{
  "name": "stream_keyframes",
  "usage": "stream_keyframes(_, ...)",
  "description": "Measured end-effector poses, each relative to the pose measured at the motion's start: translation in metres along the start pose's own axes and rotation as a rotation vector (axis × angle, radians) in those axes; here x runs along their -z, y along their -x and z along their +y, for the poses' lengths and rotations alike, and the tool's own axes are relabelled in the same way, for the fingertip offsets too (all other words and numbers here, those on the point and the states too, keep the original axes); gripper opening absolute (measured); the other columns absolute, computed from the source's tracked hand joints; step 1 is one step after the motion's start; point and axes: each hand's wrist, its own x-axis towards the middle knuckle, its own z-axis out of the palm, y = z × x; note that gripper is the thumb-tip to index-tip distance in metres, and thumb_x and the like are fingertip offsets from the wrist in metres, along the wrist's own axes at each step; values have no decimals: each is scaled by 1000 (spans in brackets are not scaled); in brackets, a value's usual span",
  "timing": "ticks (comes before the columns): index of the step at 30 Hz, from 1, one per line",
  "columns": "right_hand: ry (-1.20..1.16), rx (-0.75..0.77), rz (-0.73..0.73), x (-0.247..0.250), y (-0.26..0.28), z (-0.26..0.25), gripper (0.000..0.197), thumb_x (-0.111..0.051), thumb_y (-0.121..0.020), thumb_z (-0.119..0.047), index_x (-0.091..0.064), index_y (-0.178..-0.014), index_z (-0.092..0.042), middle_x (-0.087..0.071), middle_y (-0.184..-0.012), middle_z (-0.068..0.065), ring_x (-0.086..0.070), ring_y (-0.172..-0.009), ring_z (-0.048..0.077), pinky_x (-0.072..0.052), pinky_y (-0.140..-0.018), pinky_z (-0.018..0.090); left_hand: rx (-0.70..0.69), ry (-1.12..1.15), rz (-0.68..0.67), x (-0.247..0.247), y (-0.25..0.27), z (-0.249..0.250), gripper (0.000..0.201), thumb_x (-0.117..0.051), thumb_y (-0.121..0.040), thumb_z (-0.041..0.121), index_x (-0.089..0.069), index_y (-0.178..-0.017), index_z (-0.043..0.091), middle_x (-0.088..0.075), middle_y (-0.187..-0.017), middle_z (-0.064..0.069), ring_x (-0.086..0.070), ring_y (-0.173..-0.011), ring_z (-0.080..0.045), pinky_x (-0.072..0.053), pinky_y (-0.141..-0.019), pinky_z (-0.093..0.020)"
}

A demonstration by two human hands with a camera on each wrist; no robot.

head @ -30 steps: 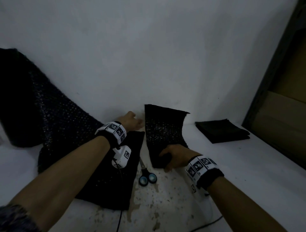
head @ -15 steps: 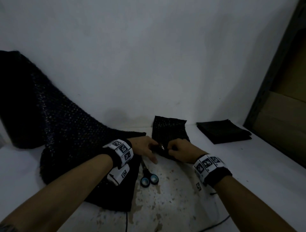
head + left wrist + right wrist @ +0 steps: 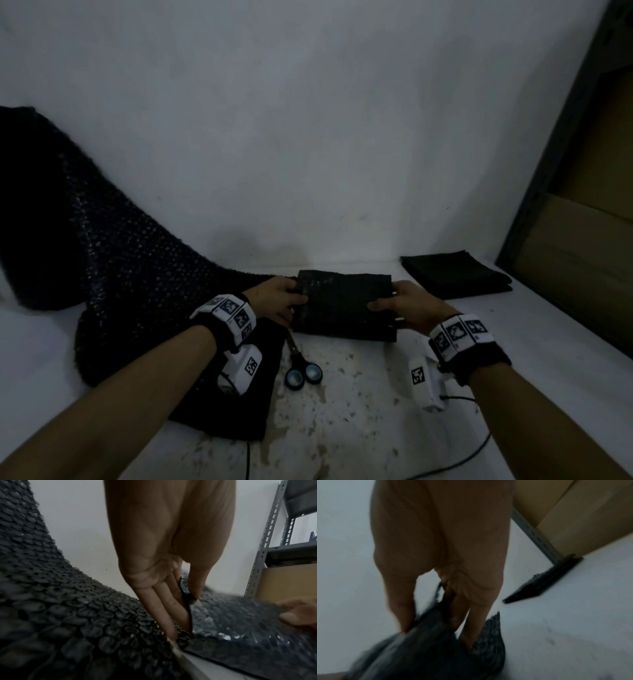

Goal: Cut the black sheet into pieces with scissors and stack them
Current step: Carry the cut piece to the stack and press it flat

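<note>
A cut piece of black bubble sheet [image 3: 344, 305] is held folded over the white table between both hands. My left hand [image 3: 286, 301] pinches its left edge, thumb on top and fingers [image 3: 164, 609] underneath. My right hand [image 3: 394, 305] pinches its right edge [image 3: 436, 635] the same way. The large black sheet [image 3: 130, 284] drapes from the wall at the left down onto the table. Scissors [image 3: 301, 366] lie closed on the table just below the left hand, blue-ringed handles toward me. A stack of cut black pieces [image 3: 452, 274] lies at the back right.
A metal shelf post [image 3: 548, 161] with cardboard boxes [image 3: 579, 253] stands at the right. A white wall [image 3: 308, 137] rises just behind the table. A black cable [image 3: 452, 459] runs across the near table surface, which is stained and speckled.
The cut piece went from standing upright in my right hand to folded; my left hand came over from the big sheet and both hands now pinch its two side edges.
</note>
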Motion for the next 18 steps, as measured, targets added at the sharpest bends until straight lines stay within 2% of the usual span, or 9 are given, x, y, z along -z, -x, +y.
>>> stream_keyframes(2,-6,-56,21,-7,3,7,19,-68,-91,-5,-60,-109,-6,-66,-99,11,-65,-88,23,-58,-73,35,23,-15,5,-5,0,0,38,-67,-94,29,-61,-121,2,-67,-84,-7,-66,-73,-21,-60,-80,-44)
stream_keyframes(5,79,-143,46,-9,-4,21,12,-63,-95,-10,-55,-104,-9,-60,-98,11,-63,-89,26,-59,-77,40,59,-53,-47,-12,3,6,48,-79,-85,29,-63,-115,-4,-65,-84,-5,-66,-79,-19,-57,-75,-34)
stream_keyframes(8,138,-191,76,-7,-15,32,24,-61,-95,-13,-47,-115,-14,-56,-102,10,-62,-101,32,-57,-90,49,62,-63,-109,-15,6,12,20,-78,-84,11,-64,-93,0,-63,-69,-3,-65,-72,-19,-58,-80,-39)
stream_keyframes(10,146,-193,84,-5,-20,35,18,-58,-97,-13,-48,-112,-13,-56,-100,9,-61,-105,34,-55,-94,51,61,-54,-112,-17,4,13,13,-75,-87,7,-64,-87,0,-61,-64,-6,-63,-63,-19,-58,-83,-46)
stream_keyframes(12,144,-190,76,-2,-22,36,14,-56,-97,-12,-55,-109,-5,-61,-100,15,-63,-105,36,-54,-95,52,61,-52,-81,-18,3,12,26,-74,-88,9,-64,-106,-6,-60,-67,-8,-61,-61,-20,-58,-74,-45)
stream_keyframes(14,107,-205,76,2,-24,36,22,-58,-95,-14,-60,-113,-3,-65,-105,20,-66,-101,38,-57,-91,53,80,-74,-54,-20,1,14,50,-75,-88,12,-54,-129,-8,-60,-75,-10,-61,-63,-21,-57,-65,-40)
stream_keyframes(15,73,-216,79,4,-24,37,24,-60,-93,-15,-60,-113,-4,-65,-106,20,-66,-98,37,-58,-87,51,89,-93,-47,-21,0,14,57,-74,-88,13,-48,-134,-8,-58,-78,-10,-60,-63,-21,-56,-61,-37)
stream_keyframes(16,52,-225,86,5,-24,36,26,-61,-90,-16,-60,-113,-4,-64,-104,20,-66,-95,36,-60,-82,48,96,-113,-38,-22,-2,14,59,-74,-89,14,-46,-136,-8,-56,-78,-9,-59,-63,-20,-55,-58,-34)
stream_keyframes(18,66,-230,100,8,-27,37,29,-62,-86,-16,-60,-112,-3,-64,-103,19,-66,-92,34,-61,-75,43,115,-158,-25,-23,-3,15,50,-72,-90,14,-52,-131,-6,-55,-75,-8,-60,-63,-19,-56,-57,-33)
